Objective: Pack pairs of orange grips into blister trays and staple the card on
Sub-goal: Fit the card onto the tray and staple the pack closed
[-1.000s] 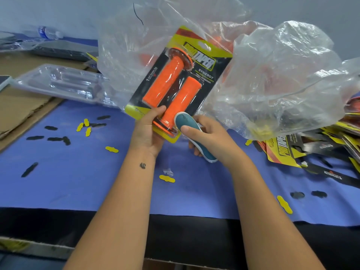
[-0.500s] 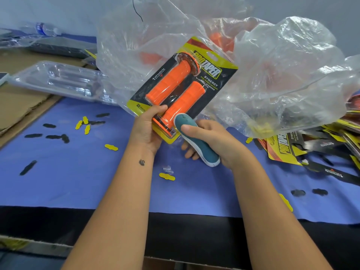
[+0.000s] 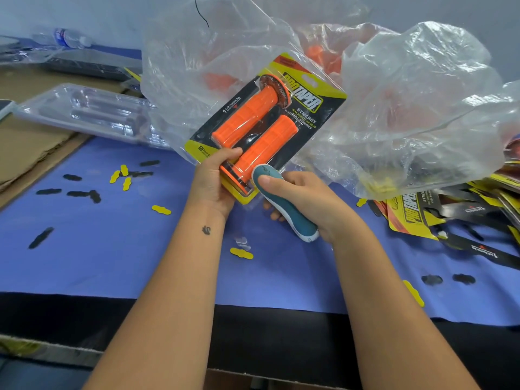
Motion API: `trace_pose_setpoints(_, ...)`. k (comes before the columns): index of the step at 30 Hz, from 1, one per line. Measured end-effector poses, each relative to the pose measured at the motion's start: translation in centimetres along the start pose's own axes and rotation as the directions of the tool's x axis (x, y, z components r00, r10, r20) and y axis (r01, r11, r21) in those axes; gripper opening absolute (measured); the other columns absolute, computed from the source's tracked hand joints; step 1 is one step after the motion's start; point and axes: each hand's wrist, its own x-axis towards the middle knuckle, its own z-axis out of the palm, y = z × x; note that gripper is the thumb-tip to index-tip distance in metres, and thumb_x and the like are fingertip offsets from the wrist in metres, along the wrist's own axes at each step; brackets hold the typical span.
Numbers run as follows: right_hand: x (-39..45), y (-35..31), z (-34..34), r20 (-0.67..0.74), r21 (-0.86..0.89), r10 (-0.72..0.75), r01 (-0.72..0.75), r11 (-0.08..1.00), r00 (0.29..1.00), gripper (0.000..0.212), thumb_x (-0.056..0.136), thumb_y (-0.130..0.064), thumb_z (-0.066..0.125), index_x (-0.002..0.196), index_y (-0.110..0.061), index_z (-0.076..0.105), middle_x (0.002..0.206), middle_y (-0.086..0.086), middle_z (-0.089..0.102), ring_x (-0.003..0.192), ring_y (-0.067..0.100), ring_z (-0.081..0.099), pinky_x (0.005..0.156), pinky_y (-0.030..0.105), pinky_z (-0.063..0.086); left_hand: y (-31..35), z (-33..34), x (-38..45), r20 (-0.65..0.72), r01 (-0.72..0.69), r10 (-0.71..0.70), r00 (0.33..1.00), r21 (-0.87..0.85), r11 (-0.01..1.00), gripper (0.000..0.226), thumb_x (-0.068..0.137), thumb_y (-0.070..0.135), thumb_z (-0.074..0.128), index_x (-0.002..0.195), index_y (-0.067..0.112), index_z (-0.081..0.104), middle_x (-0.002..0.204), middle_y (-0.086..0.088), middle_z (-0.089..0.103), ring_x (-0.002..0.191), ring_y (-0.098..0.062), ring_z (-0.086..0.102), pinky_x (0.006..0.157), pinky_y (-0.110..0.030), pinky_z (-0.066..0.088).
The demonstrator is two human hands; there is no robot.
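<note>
A blister pack (image 3: 298, 108) with a yellow and black card holds two orange grips (image 3: 253, 128) side by side. It is tilted up above the blue mat. My left hand (image 3: 213, 181) grips its lower left corner, thumb on the front. My right hand (image 3: 306, 201) holds a teal and white stapler (image 3: 284, 204), thumb pressing on top, its nose at the pack's bottom edge.
A big clear plastic bag (image 3: 408, 108) with loose orange grips lies behind the pack. Empty clear blister trays (image 3: 84, 111) sit at the left. Printed cards (image 3: 450, 215) are piled at the right. Yellow and black punch-outs (image 3: 123, 178) dot the blue mat (image 3: 112, 249).
The pack has turned a little clockwise and shifted right in my left hand. The stapler stays at its bottom edge.
</note>
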Motion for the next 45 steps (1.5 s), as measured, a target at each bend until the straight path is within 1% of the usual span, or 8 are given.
trace_pose_setpoints(9, -0.2, -0.2, 0.3, -0.022, 0.013, -0.013, 0.014, 1.000, 1.000, 0.048, 0.088, -0.046, 0.066, 0.097, 0.000, 0.066, 0.075, 0.008, 0.073, 0.061, 0.018, 0.069, 0.063, 0.028, 0.057, 0.3, -0.2, 0.0, 0.000, 0.000, 0.000, 1.000, -0.051, 0.999, 0.037, 0.084, 0.013, 0.063, 0.119, 0.006, 0.057, 0.089, -0.010, 0.070, 0.077, -0.025, 0.072, 0.063, -0.032, 0.057)
trace_pose_setpoints(15, -0.4, -0.3, 0.6, -0.041, 0.082, -0.002, 0.005, 0.997, 0.999, 0.039, 0.090, -0.044, 0.064, 0.089, -0.006, 0.067, 0.073, 0.009, 0.073, 0.058, 0.018, 0.068, 0.056, 0.024, 0.054, 0.4, 0.0, -0.1, 0.037, -0.031, 0.032, 0.999, -0.044, 0.999, 0.033, 0.086, 0.021, 0.062, 0.116, 0.008, 0.059, 0.090, -0.011, 0.069, 0.079, -0.026, 0.070, 0.066, -0.033, 0.057)
trace_pose_setpoints(20, 0.1, -0.6, 1.6, -0.144, 0.278, 0.008, 0.033, 0.960, 0.989, 0.038, 0.092, -0.041, 0.062, 0.081, -0.005, 0.069, 0.071, 0.012, 0.072, 0.053, 0.020, 0.065, 0.052, 0.025, 0.052, 0.8, 0.9, -0.5, 0.125, -0.043, 0.092, 0.988, -0.348, 0.937, 0.032, 0.082, 0.041, 0.046, 0.086, 0.013, 0.062, 0.082, -0.008, 0.066, 0.075, -0.025, 0.064, 0.069, -0.031, 0.051)
trace_pose_setpoints(24, 0.5, -0.5, 2.3, -0.195, 0.368, 0.044, 0.032, 0.929, 0.980, 0.041, 0.091, -0.041, 0.063, 0.073, -0.005, 0.069, 0.066, 0.011, 0.071, 0.049, 0.018, 0.064, 0.049, 0.023, 0.051, 0.1, 2.1, -0.8, 0.088, -0.091, 0.112, 0.990, -0.221, 0.971, 0.020, 0.088, 0.023, 0.043, 0.083, 0.012, 0.059, 0.072, -0.007, 0.065, 0.061, -0.021, 0.061, 0.056, -0.026, 0.046)
trace_pose_setpoints(28, 0.8, -0.5, 2.4, -0.234, 0.404, 0.073, 0.029, 0.914, 0.970, 0.041, 0.089, -0.044, 0.065, 0.076, -0.005, 0.071, 0.068, 0.011, 0.071, 0.052, 0.019, 0.065, 0.050, 0.023, 0.051, -0.6, 2.9, -0.9, 0.046, -0.056, 0.058, 0.997, -0.043, 0.998, 0.042, 0.089, 0.046, 0.050, 0.116, 0.013, 0.051, 0.079, -0.011, 0.058, 0.050, -0.022, 0.050, 0.045, -0.023, 0.033)
trace_pose_setpoints(32, 1.0, -0.4, 2.3, -0.235, 0.420, 0.082, 0.025, 0.907, 0.969, 0.042, 0.087, -0.046, 0.068, 0.074, -0.006, 0.072, 0.069, 0.013, 0.071, 0.055, 0.021, 0.066, 0.052, 0.025, 0.052, -1.3, 3.1, -1.2, 0.030, 0.042, -0.044, 0.999, 0.065, 0.997, 0.053, 0.093, 0.066, 0.038, 0.085, 0.020, 0.063, 0.056, -0.002, 0.052, 0.042, -0.017, 0.041, 0.043, -0.020, 0.028)
trace_pose_setpoints(35, 1.0, -0.4, 2.2, -0.221, 0.410, 0.089, 0.010, 0.912, 0.971, 0.044, 0.087, -0.047, 0.068, 0.076, -0.005, 0.073, 0.071, 0.015, 0.072, 0.059, 0.022, 0.068, 0.054, 0.027, 0.054, -1.2, 3.1, -1.3, 0.049, 0.025, -0.029, 0.998, 0.086, 0.996, 0.060, 0.091, 0.069, 0.038, 0.066, 0.024, 0.069, 0.055, -0.002, 0.051, 0.045, -0.018, 0.039, 0.043, -0.021, 0.028)
trace_pose_setpoints(45, 0.9, -0.4, 2.4, -0.219, 0.384, 0.078, 0.013, 0.923, 0.973, 0.042, 0.085, -0.046, 0.069, 0.067, -0.009, 0.074, 0.070, 0.017, 0.072, 0.055, 0.021, 0.067, 0.053, 0.025, 0.054, -1.2, 3.0, -0.7, 0.018, -0.008, 0.006, 1.000, 0.148, 0.989, 0.062, 0.090, 0.073, 0.035, 0.077, 0.022, 0.066, 0.059, -0.004, 0.053, 0.045, -0.019, 0.043, 0.044, -0.024, 0.030)
